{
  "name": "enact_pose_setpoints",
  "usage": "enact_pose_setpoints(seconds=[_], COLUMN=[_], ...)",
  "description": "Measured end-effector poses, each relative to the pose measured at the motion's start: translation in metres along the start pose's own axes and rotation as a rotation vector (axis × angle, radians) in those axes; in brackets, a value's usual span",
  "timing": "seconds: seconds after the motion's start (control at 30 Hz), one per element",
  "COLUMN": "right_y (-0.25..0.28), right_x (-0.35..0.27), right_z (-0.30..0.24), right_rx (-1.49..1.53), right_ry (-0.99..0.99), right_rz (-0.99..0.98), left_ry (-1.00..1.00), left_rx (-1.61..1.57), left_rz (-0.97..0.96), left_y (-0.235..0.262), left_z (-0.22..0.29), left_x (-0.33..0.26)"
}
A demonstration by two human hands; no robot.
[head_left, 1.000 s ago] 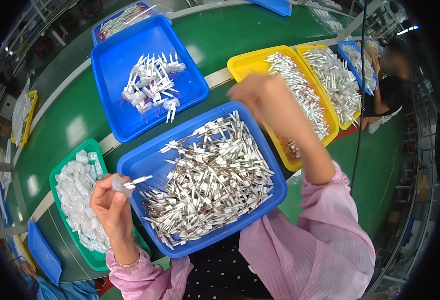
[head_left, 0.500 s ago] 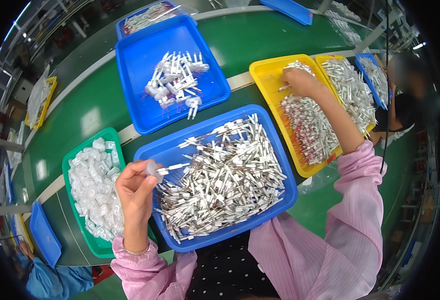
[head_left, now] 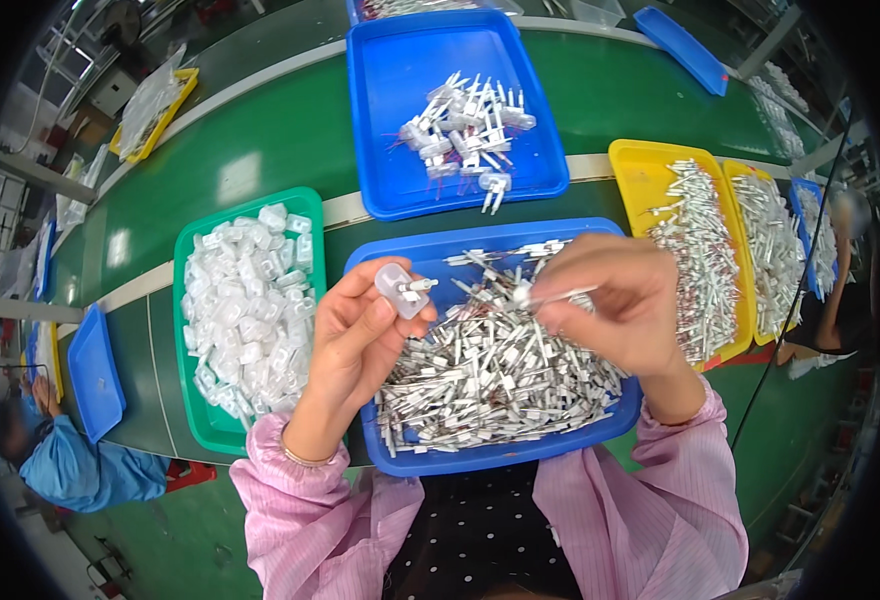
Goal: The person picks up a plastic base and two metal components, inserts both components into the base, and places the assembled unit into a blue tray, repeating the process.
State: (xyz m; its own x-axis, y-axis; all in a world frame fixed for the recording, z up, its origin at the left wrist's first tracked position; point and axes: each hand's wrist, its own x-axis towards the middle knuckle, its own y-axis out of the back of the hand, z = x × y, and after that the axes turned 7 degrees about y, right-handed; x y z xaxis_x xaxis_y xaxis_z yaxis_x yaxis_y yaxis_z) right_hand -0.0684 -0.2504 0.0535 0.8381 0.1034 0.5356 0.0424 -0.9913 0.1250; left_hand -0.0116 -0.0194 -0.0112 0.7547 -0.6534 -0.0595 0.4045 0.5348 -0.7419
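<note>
My left hand [head_left: 345, 335] pinches a clear plastic housing [head_left: 392, 285] between thumb and fingers. A slim white piece sticks out of the housing toward the right. Across from it, my right hand [head_left: 620, 300] is closed on a thin white stick-like part [head_left: 570, 294], held nearly level. Both hands hover over the near blue tray [head_left: 500, 462], which holds a heap of loose white stick-like parts with dark wires [head_left: 490, 390]. A gap separates the right hand's part from the housing.
A green tray [head_left: 185, 370] of clear housings stands at left. Ahead lies a blue tray [head_left: 400, 80] with housings fitted with white sticks. Yellow trays [head_left: 640, 165] of white parts are at right. One person in blue [head_left: 90, 465] sits at far left; another [head_left: 840, 300] is at right.
My right hand has come from the yellow tray to above the near blue tray, now with a white stick-like part. My left hand has turned the housing. The view has shifted left.
</note>
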Motion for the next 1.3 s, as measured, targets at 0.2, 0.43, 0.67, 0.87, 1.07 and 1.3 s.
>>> enact_pose_setpoints(seconds=[0.2,0.43,0.67,0.87,1.07,1.3], right_y=[-0.033,-0.036,-0.035,-0.032,-0.038,-0.052], right_x=[0.001,0.003,0.004,0.005,0.004,0.000], right_z=[0.008,0.010,0.009,0.008,0.003,0.013], right_rx=[-0.187,-0.202,-0.165,-0.259,-0.462,-0.172], right_ry=[0.034,0.066,0.061,0.115,0.301,0.068], right_rz=[0.030,0.035,0.030,-0.059,-0.152,-0.057], left_ry=[-0.047,-0.045,-0.035,-0.028,-0.101,-0.164], left_rx=[-0.016,0.046,0.058,0.050,0.197,0.232], left_rz=[-0.019,0.000,0.007,-0.004,0.012,0.002], left_y=[0.001,0.001,0.002,0.002,-0.001,-0.002], left_z=[0.001,0.004,0.003,0.004,0.002,-0.003], left_x=[-0.003,-0.006,-0.007,-0.007,-0.008,-0.009])
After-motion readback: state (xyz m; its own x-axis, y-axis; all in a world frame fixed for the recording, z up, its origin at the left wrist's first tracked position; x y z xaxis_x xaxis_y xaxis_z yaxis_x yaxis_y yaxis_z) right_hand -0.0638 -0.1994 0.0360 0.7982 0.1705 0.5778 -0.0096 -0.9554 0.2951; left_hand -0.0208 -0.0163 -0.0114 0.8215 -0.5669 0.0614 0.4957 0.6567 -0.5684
